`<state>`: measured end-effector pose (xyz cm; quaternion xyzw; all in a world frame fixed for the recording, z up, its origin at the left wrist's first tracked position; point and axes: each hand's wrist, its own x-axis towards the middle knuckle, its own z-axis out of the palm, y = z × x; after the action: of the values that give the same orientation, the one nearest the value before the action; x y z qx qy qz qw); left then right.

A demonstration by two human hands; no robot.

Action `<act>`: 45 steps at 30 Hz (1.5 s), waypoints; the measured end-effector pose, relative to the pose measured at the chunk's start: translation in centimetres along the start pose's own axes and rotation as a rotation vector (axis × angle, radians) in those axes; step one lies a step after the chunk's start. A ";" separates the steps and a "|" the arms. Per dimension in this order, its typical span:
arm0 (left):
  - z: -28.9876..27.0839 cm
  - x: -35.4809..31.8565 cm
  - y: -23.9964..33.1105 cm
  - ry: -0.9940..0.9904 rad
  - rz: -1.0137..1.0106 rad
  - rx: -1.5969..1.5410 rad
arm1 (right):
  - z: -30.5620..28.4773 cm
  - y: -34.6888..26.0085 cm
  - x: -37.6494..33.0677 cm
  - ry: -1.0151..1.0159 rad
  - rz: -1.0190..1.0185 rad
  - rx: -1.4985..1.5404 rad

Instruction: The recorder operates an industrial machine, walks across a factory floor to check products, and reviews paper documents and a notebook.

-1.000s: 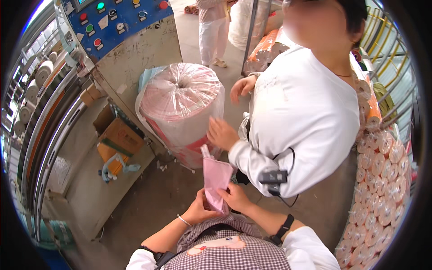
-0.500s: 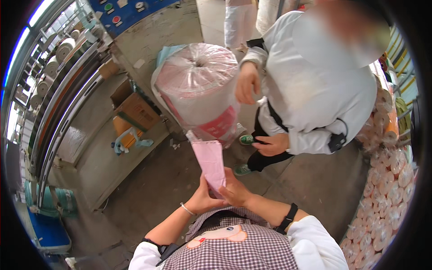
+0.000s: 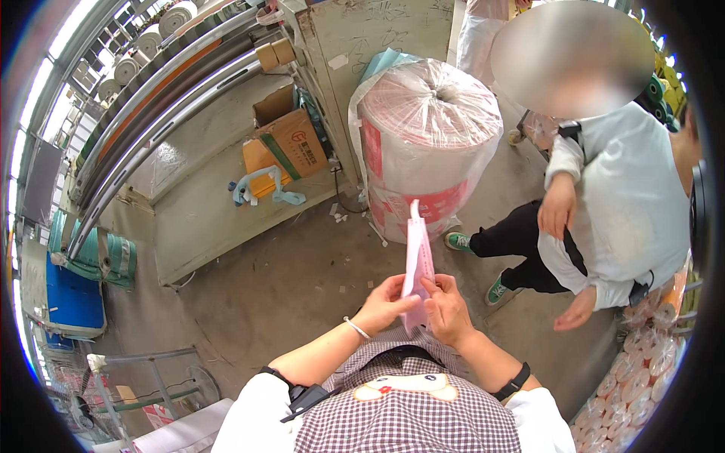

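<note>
A folded pink sheet [image 3: 418,264], thin and long, stands up in front of my body, seen nearly edge-on. Whether it is paper, cloth or film I cannot tell. On its left side my left hand [image 3: 389,302] grips the lower part between thumb and fingers. My right hand [image 3: 447,308] pinches the opposite side, its thumb near the sheet's edge. Just beyond the sheet's tip, a large upright roll [image 3: 427,162] in clear wrap with pink and red print rests on the floor.
Right of the roll stands a co-worker in a white top [image 3: 634,196]. A machine with long metal rollers [image 3: 189,98] is at the left, a cardboard box [image 3: 294,143] on its base. Wrapped rolls [image 3: 627,377] are stacked at lower right; a metal-framed cart [image 3: 151,370] is at lower left.
The view has swung left, so the roll and co-worker appear farther right. In my hands the pink sheet has turned from its broad face to nearly edge-on. The co-worker's lower hand has dropped.
</note>
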<state>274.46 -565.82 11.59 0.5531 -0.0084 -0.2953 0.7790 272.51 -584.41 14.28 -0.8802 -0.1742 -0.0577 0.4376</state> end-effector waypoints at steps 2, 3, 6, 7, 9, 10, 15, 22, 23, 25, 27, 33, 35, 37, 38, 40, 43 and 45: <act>-2.2 0.4 -1.2 0.290 -0.245 0.051 | 0.2 -0.9 0.3 -0.019 0.069 0.007; -2.4 0.3 -1.4 0.385 -0.179 -0.066 | 0.5 -0.7 0.5 0.073 -0.002 -0.031; -3.5 -0.4 -1.1 0.289 -0.173 -0.144 | 0.8 0.0 -0.4 0.101 0.207 0.161; -3.8 -0.5 -1.4 0.271 -0.186 -0.143 | 1.2 0.3 -0.5 0.152 0.267 0.231; -3.7 -0.1 -1.5 0.300 -0.177 0.060 | 1.3 0.7 -0.9 0.155 0.361 0.279; -3.0 -0.2 -1.2 0.306 -0.163 0.022 | 1.4 1.3 -1.2 0.149 0.438 0.340; -1.1 0.7 -1.8 0.257 -0.150 0.095 | 0.5 3.2 -3.4 0.276 0.650 0.670; 4.1 3.9 -4.2 0.074 -0.359 0.360 | -1.5 9.2 -10.6 0.287 0.809 0.851; 5.4 4.3 -4.2 0.036 -0.377 0.335 | -3.0 8.8 -10.9 0.290 0.867 0.816; 7.6 5.5 -4.5 -0.029 -0.409 0.358 | -2.9 10.7 -13.2 0.347 0.910 0.895; 9.1 6.9 -4.8 -0.092 -0.451 0.384 | -3.7 11.8 -14.5 0.412 0.949 1.007; 12.3 11.1 -6.5 -0.207 -0.432 0.517 | -6.2 14.3 -16.7 0.576 1.007 1.149; 13.1 12.5 -6.4 -0.233 -0.409 0.575 | -7.0 15.2 -17.0 0.562 1.025 1.127; 13.3 14.2 -6.7 -0.266 -0.380 0.627 | -8.2 16.0 -16.4 0.548 1.056 1.076; 13.7 15.3 -6.5 -0.265 -0.358 0.620 | -8.6 16.6 -16.0 0.544 1.039 1.061; 14.4 17.6 -6.1 -0.279 -0.394 0.683 | -9.6 17.9 -14.7 0.607 1.077 1.078; 13.8 21.9 -6.9 -0.317 -0.356 0.666 | -11.6 20.5 -12.4 0.569 1.092 0.946; 15.1 24.2 -5.1 -0.322 -0.342 0.663 | -13.4 21.7 -10.5 0.522 1.071 0.696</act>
<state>287.06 -591.21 5.45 0.7144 -0.1332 -0.4847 0.4867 271.17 -609.74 3.52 -0.6106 0.3875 0.0156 0.6905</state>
